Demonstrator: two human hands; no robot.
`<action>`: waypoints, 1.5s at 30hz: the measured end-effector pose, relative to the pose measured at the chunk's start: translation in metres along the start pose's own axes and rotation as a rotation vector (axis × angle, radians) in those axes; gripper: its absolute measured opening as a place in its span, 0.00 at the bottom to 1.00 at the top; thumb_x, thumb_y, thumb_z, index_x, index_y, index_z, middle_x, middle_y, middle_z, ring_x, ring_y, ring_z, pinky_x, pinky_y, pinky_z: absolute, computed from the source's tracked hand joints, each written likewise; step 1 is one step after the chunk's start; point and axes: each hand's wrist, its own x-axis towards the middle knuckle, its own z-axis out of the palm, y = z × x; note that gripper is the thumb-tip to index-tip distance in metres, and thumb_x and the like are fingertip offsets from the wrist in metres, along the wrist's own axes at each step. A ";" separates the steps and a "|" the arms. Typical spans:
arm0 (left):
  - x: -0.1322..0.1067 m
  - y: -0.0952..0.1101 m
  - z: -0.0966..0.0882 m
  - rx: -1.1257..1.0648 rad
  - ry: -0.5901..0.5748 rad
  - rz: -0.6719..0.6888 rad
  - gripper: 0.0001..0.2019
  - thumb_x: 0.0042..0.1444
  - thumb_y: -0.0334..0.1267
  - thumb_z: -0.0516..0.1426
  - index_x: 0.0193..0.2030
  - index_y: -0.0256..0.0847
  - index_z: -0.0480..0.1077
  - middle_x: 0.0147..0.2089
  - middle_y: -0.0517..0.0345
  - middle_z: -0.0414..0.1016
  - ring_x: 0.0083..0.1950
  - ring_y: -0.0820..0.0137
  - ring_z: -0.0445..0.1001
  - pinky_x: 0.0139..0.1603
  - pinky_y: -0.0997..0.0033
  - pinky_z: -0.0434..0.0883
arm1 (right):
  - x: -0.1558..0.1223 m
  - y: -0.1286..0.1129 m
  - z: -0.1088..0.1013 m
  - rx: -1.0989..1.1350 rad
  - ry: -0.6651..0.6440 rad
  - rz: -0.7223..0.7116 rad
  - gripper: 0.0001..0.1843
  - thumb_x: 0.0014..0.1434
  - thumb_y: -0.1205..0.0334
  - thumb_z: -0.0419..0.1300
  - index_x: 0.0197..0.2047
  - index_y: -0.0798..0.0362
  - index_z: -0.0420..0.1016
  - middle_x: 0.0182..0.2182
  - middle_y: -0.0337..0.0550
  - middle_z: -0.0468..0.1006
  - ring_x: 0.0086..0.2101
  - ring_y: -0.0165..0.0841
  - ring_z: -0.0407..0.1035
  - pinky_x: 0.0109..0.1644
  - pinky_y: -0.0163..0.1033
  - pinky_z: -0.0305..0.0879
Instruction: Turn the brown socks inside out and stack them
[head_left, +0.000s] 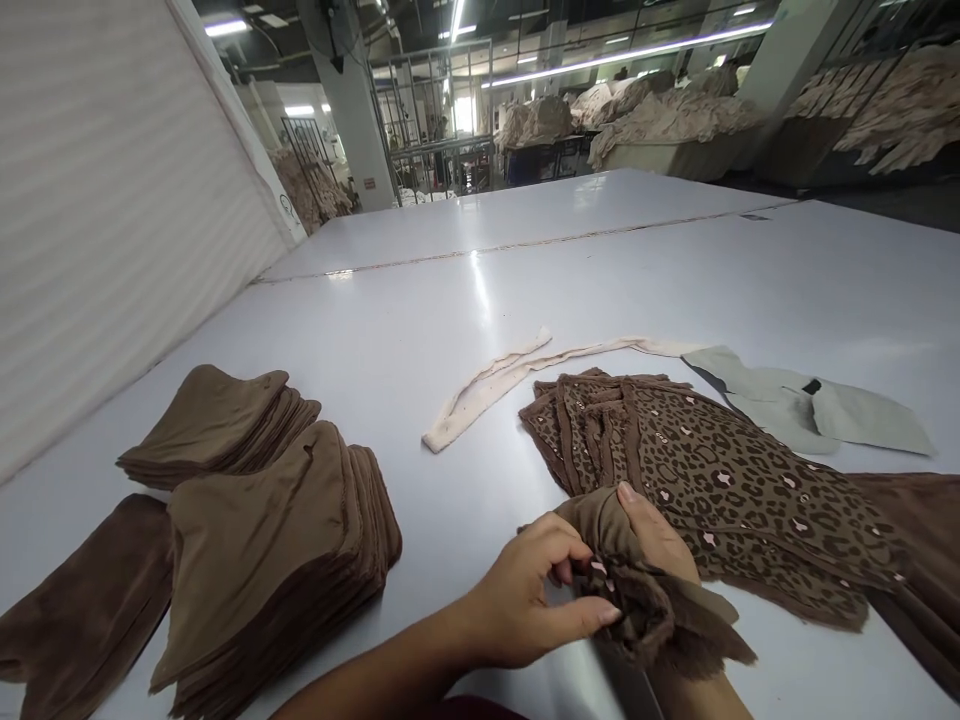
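Near the front edge of the table, both hands work on a bunched brown fabric piece [637,610] with a fuzzy edge and a bit of leopard print showing. My left hand [532,590] comes from the left, thumb and fingers closed on its folded edge. My right hand [664,540] supports it from the right, thumb on top; its other fingers are hidden under the cloth. Just beyond lies a fanned stack of leopard-print fabric pieces [705,470], brown with pink spots. To the left stand stacks of plain brown fabric pieces [262,550].
A cream fabric strip [480,395] curves across the white table [420,310] toward a grey-green cloth or paper piece [795,395]. Another brown stack [210,420] sits behind the left pile. A white sheet [127,200] hangs at left. Bins heaped with fabric [675,125] stand beyond.
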 end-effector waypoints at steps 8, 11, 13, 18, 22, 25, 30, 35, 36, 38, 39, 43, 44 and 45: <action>-0.005 0.005 0.008 0.013 0.190 -0.128 0.14 0.43 0.25 0.59 0.38 0.37 0.66 0.32 0.62 0.61 0.31 0.75 0.60 0.34 0.75 0.61 | -0.008 0.010 0.012 0.054 0.090 0.002 0.25 0.45 0.41 0.65 0.20 0.53 0.61 0.14 0.30 0.60 0.16 0.23 0.55 0.18 0.29 0.57; -0.005 0.006 0.008 0.010 0.144 -0.165 0.11 0.43 0.25 0.58 0.35 0.37 0.66 0.29 0.63 0.60 0.28 0.77 0.59 0.32 0.76 0.60 | -0.008 0.011 0.010 0.027 0.112 -0.029 0.25 0.45 0.42 0.65 0.19 0.53 0.61 0.14 0.30 0.60 0.16 0.22 0.53 0.18 0.28 0.55; -0.006 0.008 0.010 0.002 0.094 -0.180 0.09 0.42 0.27 0.59 0.32 0.36 0.66 0.27 0.65 0.58 0.26 0.78 0.57 0.30 0.76 0.59 | -0.006 0.013 0.008 0.008 0.118 -0.038 0.25 0.45 0.41 0.65 0.19 0.53 0.61 0.13 0.30 0.58 0.16 0.22 0.52 0.17 0.28 0.53; -0.002 0.009 0.008 -0.186 -0.038 -0.246 0.10 0.41 0.31 0.61 0.29 0.36 0.64 0.28 0.63 0.58 0.26 0.79 0.54 0.26 0.78 0.56 | -0.005 0.013 0.005 -0.040 0.157 -0.077 0.25 0.44 0.40 0.65 0.19 0.53 0.64 0.13 0.30 0.58 0.16 0.23 0.50 0.16 0.28 0.50; -0.001 0.006 0.004 -0.389 -0.038 -0.365 0.07 0.53 0.38 0.54 0.35 0.36 0.63 0.26 0.63 0.59 0.26 0.77 0.57 0.27 0.77 0.57 | -0.010 0.005 0.009 -0.067 0.170 -0.112 0.24 0.44 0.40 0.65 0.20 0.53 0.66 0.15 0.32 0.61 0.18 0.24 0.54 0.19 0.28 0.56; -0.004 0.006 0.002 -0.257 -0.031 -0.302 0.05 0.51 0.33 0.55 0.35 0.36 0.64 0.26 0.63 0.59 0.27 0.77 0.58 0.30 0.76 0.58 | -0.009 0.001 0.011 -0.068 0.152 -0.104 0.26 0.44 0.39 0.64 0.19 0.53 0.64 0.14 0.31 0.60 0.17 0.24 0.54 0.19 0.29 0.56; -0.005 0.007 0.002 -0.157 -0.137 -0.188 0.08 0.42 0.30 0.60 0.29 0.36 0.64 0.31 0.60 0.60 0.28 0.77 0.59 0.30 0.76 0.60 | 0.002 0.009 0.009 -0.081 0.138 -0.064 0.25 0.50 0.37 0.57 0.21 0.50 0.58 0.14 0.30 0.56 0.15 0.24 0.52 0.16 0.31 0.54; 0.004 -0.003 -0.003 -0.253 0.002 -0.290 0.08 0.43 0.29 0.56 0.25 0.39 0.57 0.25 0.64 0.56 0.27 0.77 0.55 0.29 0.76 0.56 | 0.004 0.008 -0.004 -0.218 0.026 -0.054 0.21 0.51 0.41 0.58 0.22 0.50 0.63 0.17 0.34 0.62 0.19 0.29 0.59 0.22 0.34 0.60; 0.006 -0.004 -0.006 -0.236 0.059 -0.263 0.08 0.42 0.27 0.54 0.25 0.39 0.56 0.26 0.63 0.56 0.28 0.76 0.55 0.30 0.75 0.57 | 0.003 0.005 -0.009 -0.270 0.015 -0.074 0.19 0.49 0.44 0.61 0.24 0.51 0.67 0.20 0.36 0.66 0.22 0.30 0.62 0.25 0.35 0.62; 0.010 -0.004 -0.013 -0.171 0.102 -0.169 0.07 0.40 0.24 0.52 0.24 0.38 0.56 0.30 0.61 0.58 0.32 0.75 0.56 0.33 0.74 0.57 | 0.000 -0.004 -0.022 -0.381 0.035 -0.196 0.15 0.47 0.50 0.65 0.32 0.51 0.72 0.28 0.39 0.71 0.29 0.33 0.66 0.33 0.35 0.64; 0.011 -0.004 -0.016 -0.140 0.093 -0.128 0.08 0.39 0.23 0.51 0.25 0.38 0.57 0.32 0.59 0.59 0.33 0.74 0.57 0.33 0.73 0.57 | -0.002 -0.008 -0.028 -0.418 0.024 -0.272 0.14 0.49 0.52 0.65 0.36 0.49 0.72 0.33 0.41 0.72 0.33 0.34 0.67 0.37 0.36 0.64; 0.014 -0.003 -0.023 -0.063 0.081 -0.052 0.09 0.39 0.22 0.50 0.27 0.39 0.57 0.32 0.59 0.60 0.32 0.73 0.57 0.33 0.73 0.57 | -0.011 -0.017 -0.038 -0.464 -0.439 -0.206 0.08 0.58 0.55 0.57 0.37 0.50 0.72 0.32 0.41 0.73 0.32 0.32 0.68 0.35 0.34 0.66; 0.014 -0.004 -0.024 -0.031 0.103 -0.020 0.09 0.40 0.22 0.49 0.27 0.39 0.57 0.32 0.59 0.60 0.33 0.73 0.57 0.33 0.72 0.58 | -0.013 -0.017 -0.036 -0.449 -0.537 -0.121 0.08 0.59 0.55 0.56 0.37 0.50 0.71 0.29 0.39 0.72 0.29 0.31 0.67 0.32 0.33 0.66; 0.014 -0.006 -0.024 0.007 0.113 0.019 0.09 0.40 0.22 0.49 0.27 0.39 0.57 0.32 0.59 0.60 0.33 0.72 0.58 0.34 0.72 0.59 | -0.015 -0.015 -0.033 -0.430 -0.580 -0.058 0.08 0.59 0.55 0.56 0.38 0.50 0.70 0.25 0.36 0.69 0.26 0.30 0.65 0.31 0.32 0.65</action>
